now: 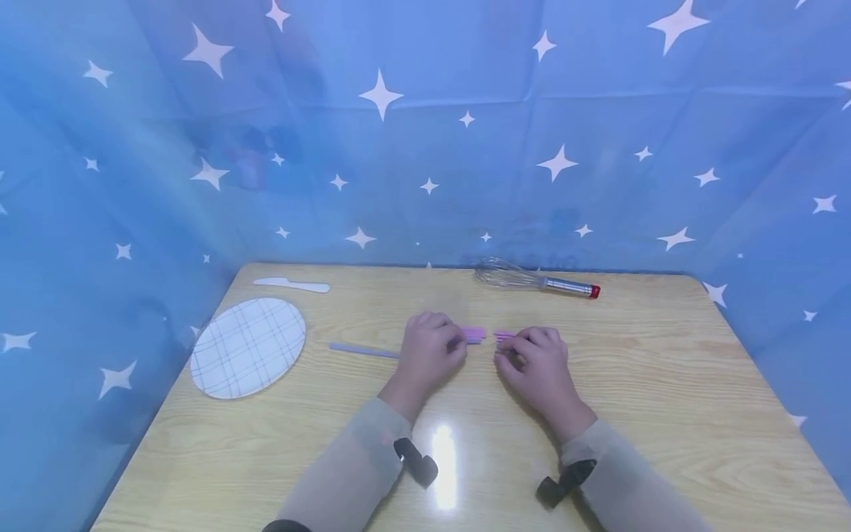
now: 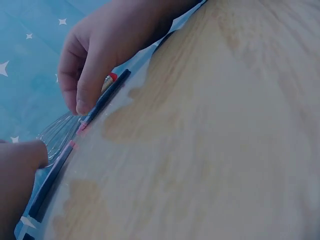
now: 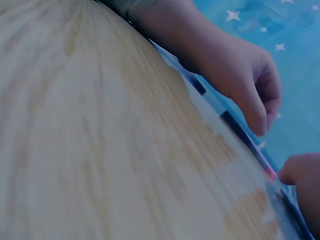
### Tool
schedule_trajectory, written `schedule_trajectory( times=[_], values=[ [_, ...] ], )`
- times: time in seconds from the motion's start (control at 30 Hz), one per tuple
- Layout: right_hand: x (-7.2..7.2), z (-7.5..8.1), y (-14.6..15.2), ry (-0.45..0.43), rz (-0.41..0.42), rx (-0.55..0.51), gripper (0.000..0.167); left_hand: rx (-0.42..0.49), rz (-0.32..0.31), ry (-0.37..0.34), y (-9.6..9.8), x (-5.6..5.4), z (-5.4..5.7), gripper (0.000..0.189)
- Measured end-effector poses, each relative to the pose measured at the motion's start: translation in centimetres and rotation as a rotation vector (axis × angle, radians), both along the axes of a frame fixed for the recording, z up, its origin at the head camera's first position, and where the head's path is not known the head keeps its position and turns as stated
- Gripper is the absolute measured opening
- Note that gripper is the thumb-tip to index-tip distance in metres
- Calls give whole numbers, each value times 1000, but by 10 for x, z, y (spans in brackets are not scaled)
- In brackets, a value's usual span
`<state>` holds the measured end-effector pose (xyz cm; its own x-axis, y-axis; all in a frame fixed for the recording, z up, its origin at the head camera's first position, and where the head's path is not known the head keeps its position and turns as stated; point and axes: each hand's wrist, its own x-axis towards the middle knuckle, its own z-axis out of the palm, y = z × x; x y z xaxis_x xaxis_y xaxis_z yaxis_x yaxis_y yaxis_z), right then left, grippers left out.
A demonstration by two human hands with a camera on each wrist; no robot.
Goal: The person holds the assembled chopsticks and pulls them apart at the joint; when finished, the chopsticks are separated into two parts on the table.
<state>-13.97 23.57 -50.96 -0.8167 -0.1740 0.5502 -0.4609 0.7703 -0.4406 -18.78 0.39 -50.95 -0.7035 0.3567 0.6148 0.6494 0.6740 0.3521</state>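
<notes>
In the head view my left hand (image 1: 432,349) bends over the left bundle of thin pink and purple sticks (image 1: 473,333) on the table. My right hand (image 1: 540,366) arches over a second pink bundle (image 1: 503,335), with a small gap between the two bundles. A single lavender stick (image 1: 362,349) runs leftward from beside the left hand. In the left wrist view, the right thumb and fingertips come down close to a dark-looking stick (image 2: 107,97). The right wrist view has the left fingertips just by another stick (image 3: 245,137). Whether either hand pinches any sticks is hidden.
A wire whisk (image 1: 532,281) with a red-ended handle lies at the table's back edge. At the left are a white knife (image 1: 292,285) and an oval checked plate or mat (image 1: 249,347). A blue star-patterned cloth (image 1: 425,133) surrounds the wooden table (image 1: 665,384).
</notes>
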Motion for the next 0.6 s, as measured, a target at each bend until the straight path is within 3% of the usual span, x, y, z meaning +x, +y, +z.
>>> schedule_trajectory(
  times=[0.13, 0.3, 0.6],
  values=[
    [-3, -2, -7, 18, 19, 8, 13, -32, 30, -1, -3, 2, 1, 5],
    [-7, -1, -17, 55, 81, -22, 10, -30, 24, 16, -7, 3, 3, 6],
    [-6, -3, -24, 45, 109, -12, 7, -8, 28, 39, -33, 10, 1, 3]
  ],
)
